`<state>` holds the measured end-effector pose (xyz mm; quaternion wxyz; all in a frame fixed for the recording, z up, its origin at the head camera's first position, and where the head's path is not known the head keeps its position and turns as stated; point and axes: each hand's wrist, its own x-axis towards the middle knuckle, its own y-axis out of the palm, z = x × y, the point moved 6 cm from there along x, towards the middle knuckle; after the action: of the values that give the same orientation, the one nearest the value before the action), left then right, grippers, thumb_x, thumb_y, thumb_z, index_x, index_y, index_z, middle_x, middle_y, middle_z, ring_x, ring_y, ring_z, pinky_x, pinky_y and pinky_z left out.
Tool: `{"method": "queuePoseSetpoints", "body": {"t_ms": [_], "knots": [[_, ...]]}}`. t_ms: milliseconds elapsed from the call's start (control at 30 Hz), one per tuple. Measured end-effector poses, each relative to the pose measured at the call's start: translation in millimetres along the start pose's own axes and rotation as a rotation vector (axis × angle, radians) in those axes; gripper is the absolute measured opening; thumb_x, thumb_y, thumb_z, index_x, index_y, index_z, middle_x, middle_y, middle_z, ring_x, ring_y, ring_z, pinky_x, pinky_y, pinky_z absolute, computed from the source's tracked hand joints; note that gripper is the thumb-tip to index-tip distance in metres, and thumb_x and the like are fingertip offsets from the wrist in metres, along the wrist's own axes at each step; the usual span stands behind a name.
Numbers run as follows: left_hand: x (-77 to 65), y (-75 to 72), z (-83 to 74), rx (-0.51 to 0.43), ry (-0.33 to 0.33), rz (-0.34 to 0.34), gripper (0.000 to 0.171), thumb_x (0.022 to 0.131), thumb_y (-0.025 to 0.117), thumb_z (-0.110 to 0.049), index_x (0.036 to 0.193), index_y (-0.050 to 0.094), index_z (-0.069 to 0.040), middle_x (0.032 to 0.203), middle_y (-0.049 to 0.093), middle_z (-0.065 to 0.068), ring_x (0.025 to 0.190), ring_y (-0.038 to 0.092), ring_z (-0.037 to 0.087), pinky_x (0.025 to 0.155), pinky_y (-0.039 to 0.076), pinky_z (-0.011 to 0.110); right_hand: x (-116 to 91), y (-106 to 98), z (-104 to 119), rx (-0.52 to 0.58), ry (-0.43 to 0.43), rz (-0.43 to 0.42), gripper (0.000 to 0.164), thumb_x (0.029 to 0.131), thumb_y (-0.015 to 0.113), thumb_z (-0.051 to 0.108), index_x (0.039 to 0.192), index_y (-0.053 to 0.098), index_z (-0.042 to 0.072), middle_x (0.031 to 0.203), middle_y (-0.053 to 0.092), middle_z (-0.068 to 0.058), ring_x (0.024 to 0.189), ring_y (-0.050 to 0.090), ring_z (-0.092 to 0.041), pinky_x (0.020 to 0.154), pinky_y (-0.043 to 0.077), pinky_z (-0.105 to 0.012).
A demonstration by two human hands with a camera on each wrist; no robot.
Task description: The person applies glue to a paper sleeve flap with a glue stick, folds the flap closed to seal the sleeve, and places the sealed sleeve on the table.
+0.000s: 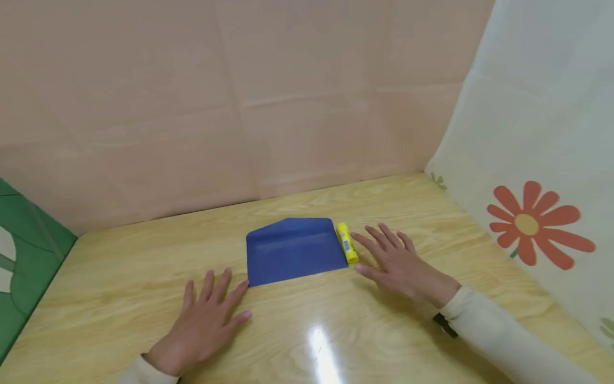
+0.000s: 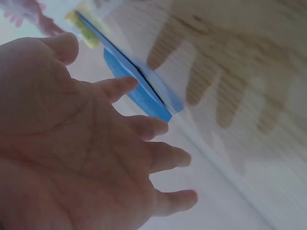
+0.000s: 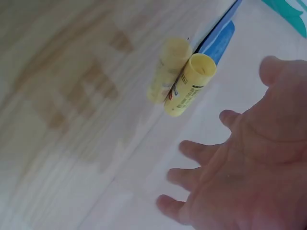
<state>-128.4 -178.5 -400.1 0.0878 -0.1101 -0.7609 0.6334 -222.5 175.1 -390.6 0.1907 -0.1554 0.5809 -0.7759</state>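
By envelope (image 1: 297,256), near-left corner: left hand (image 1: 199,325), fingers spread, empty; contact unclear
By glue stick (image 1: 347,243): right hand (image 1: 400,266), fingers spread, empty
Glue stick: lying along envelope's right edge
Counter (image 1: 268,330): apparently bears both, as neither hand grips them

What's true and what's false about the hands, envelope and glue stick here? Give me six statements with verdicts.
1. The glue stick lies to the right of the envelope. True.
2. The envelope is red. False: it is blue.
3. The left hand holds nothing. True.
4. The right hand is nearer the glue stick than the left hand is. True.
5. The right hand grips the glue stick. False: it holds nothing.
6. The glue stick stands upright on the envelope. False: it lies beside it on the table.
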Motion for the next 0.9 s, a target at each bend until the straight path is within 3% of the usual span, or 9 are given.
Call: {"method": "queuePoseSetpoints", "body": {"t_ms": [300, 433, 600, 767, 900], "knots": [[2.7, 0.5, -0.3, -0.073, -0.071, 0.110, 0.064, 0.100, 0.038, -0.062, 0.154, 0.037, -0.028, 0.165, 0.020, 0.020, 0.145, 0.015, 0.059, 0.105, 0.008, 0.084, 12, 4, 9, -0.036, -0.056, 0.060, 0.057, 0.102, 0.042, 0.055, 0.153, 0.038, 0.030, 0.155, 0.040, -0.018, 0.149, 0.022, -0.049, 0.111, 0.021, -0.072], [-0.8, 3.0, 0.9, -0.066, -0.089, 0.135, 0.063, 0.100, 0.040, -0.060, 0.154, 0.038, -0.028, 0.165, 0.020, 0.019, 0.146, 0.015, 0.058, 0.106, 0.008, 0.083, 13, 9, 16, -0.073, -0.115, 0.038, 0.054, 0.103, 0.043, 0.053, 0.151, 0.043, 0.028, 0.151, 0.046, -0.015, 0.146, 0.031, -0.046, 0.112, 0.027, -0.068], [-2.6, 4.5, -0.8, -0.052, -0.083, 0.137, 0.063, 0.101, 0.038, -0.061, 0.154, 0.038, -0.027, 0.165, 0.021, 0.019, 0.146, 0.014, 0.058, 0.107, 0.008, 0.083, 12, 9, 17, -0.104, -0.115, -0.006, 0.048, 0.102, 0.050, 0.046, 0.143, 0.054, 0.021, 0.142, 0.055, -0.013, 0.140, 0.042, -0.041, 0.110, 0.032, -0.064], [-1.0, 2.0, -1.7, -0.039, -0.073, 0.127, 0.063, 0.101, 0.036, -0.060, 0.154, 0.038, -0.026, 0.164, 0.022, 0.019, 0.146, 0.014, 0.058, 0.106, 0.008, 0.083, 16, 2, 14, -0.115, -0.067, -0.063, 0.029, 0.097, 0.061, 0.039, 0.118, 0.066, 0.019, 0.116, 0.063, -0.007, 0.114, 0.058, -0.032, 0.099, 0.043, -0.057], [-2.4, 0.4, -2.1, -0.052, -0.078, 0.136, 0.063, 0.102, 0.036, -0.059, 0.155, 0.037, -0.025, 0.165, 0.020, 0.019, 0.147, 0.013, 0.057, 0.108, 0.006, 0.082, 17, -3, 11, -0.142, -0.047, -0.070, 0.018, 0.093, 0.068, 0.035, 0.100, 0.061, 0.019, 0.094, 0.058, -0.002, 0.085, 0.055, -0.021, 0.078, 0.048, -0.044]]}}
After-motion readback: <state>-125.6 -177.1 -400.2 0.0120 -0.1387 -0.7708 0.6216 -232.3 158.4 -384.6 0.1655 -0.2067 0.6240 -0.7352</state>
